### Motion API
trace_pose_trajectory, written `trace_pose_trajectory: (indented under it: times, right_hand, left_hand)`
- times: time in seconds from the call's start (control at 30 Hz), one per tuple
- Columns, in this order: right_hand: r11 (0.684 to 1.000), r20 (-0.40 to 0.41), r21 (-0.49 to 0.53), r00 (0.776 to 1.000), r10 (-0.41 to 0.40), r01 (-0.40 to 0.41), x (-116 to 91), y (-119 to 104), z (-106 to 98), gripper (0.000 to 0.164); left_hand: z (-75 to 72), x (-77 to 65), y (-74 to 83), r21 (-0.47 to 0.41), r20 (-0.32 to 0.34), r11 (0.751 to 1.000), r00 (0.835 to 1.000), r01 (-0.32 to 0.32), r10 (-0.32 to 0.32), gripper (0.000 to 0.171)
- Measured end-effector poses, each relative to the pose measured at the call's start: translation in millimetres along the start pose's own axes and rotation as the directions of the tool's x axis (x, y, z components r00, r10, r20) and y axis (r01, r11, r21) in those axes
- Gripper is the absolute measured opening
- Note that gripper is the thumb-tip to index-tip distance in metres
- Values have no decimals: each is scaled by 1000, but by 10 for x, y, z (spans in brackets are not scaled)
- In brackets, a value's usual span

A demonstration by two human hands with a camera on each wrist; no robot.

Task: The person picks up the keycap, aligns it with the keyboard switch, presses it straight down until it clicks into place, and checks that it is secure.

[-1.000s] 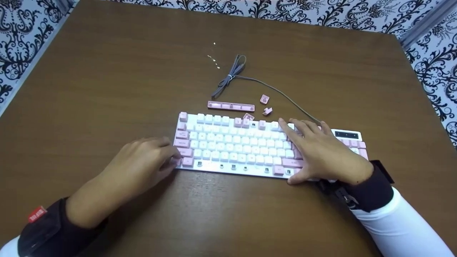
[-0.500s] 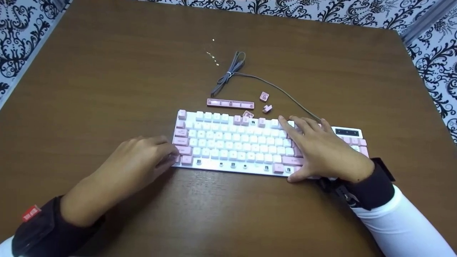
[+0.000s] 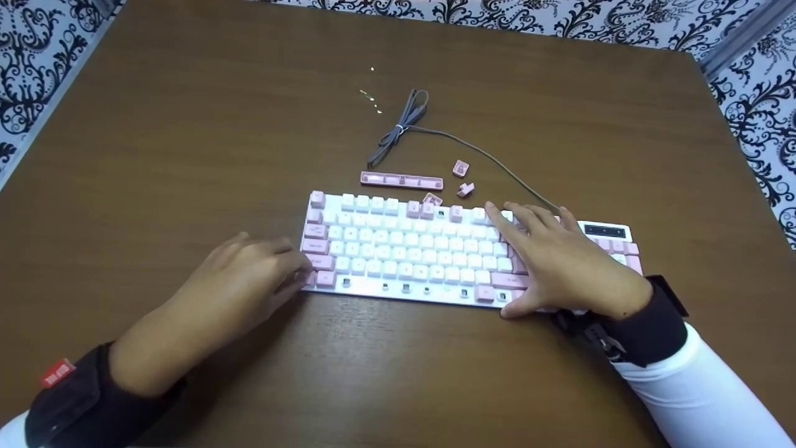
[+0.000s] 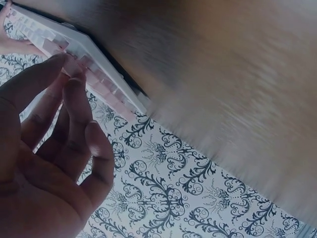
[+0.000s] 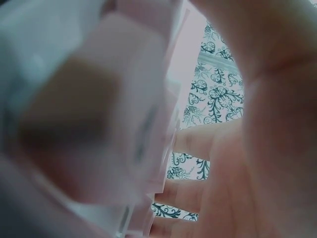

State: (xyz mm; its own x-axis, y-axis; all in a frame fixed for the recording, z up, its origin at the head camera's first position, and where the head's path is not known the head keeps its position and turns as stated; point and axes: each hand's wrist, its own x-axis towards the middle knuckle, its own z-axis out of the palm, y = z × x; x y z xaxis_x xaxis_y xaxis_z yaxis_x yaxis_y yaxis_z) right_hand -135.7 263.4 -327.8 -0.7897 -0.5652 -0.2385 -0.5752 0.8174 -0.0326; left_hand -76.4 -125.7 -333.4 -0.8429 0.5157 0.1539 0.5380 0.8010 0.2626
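The pink-and-white keyboard (image 3: 404, 249) lies on the bench (image 3: 186, 124), whose brown top stretches well past the keyboard's left and near edges. At its near-left corner, the left hand (image 3: 252, 274) pinches a pink keycap (image 4: 73, 65). The right hand (image 3: 550, 264) rests across its right part, fingers spread wide, thumb at its near edge. Just beyond its far edge lies a pink spacebar (image 3: 402, 181).

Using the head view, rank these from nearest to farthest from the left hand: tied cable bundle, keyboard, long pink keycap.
From the left hand:
1. Keyboard: at its fingertips.
2. Long pink keycap: beyond the keyboard.
3. Tied cable bundle: behind that keycap.
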Motion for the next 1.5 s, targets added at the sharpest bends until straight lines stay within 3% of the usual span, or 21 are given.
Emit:
trace_pose_trajectory:
  times: [0.3,0.53,0.73,0.97,1.5]
  right_hand:
    - [1000,-2,-8,1000,-6,6,15,-11,4,138]
    - [1000,-1,2,1000,2,-2,-5,-3,12,138]
    - [1000,-4,15,1000,-17,17,-11,-3,17,138]
    - [999,12,32,1000,-2,2,-11,-2,-2,138]
    - [1000,7,27,1000,-7,7,4,-2,-14,137]
  left_hand:
    - [41,6,13,32,-44,998,998,-52,54,12]
    - [5,105,4,-26,24,998,998,-62,63,18]
    - [6,100,28,26,32,997,997,-69,68,20]
    - [16,96,73,120,-3,988,995,-101,102,22]
    - [26,78,-10,25,23,986,986,-163,163,23]
